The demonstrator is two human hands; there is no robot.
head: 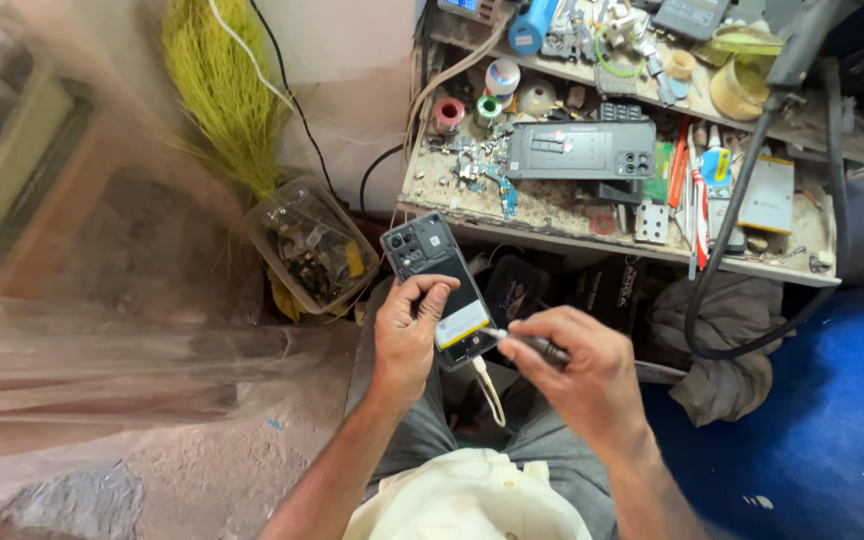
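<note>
My left hand (407,335) grips an opened black smartphone (439,285) by its side, back cover off, with a yellow-and-white battery label showing near its lower end. A pale cable hangs from the phone's bottom toward my lap. My right hand (577,370) holds a thin screwdriver (527,343), its tip touching the phone's lower right edge beside the battery label. Both hands hover above my knees, below the front edge of the workbench.
A cluttered workbench (552,215) ahead holds a black phone back cover (582,150), circuit parts, tape rolls and tools. A clear plastic tub of scraps (312,250) stands on the floor at left, under a yellow-green broom (217,90). A black hose (742,230) and grey cloth (722,340) are at right.
</note>
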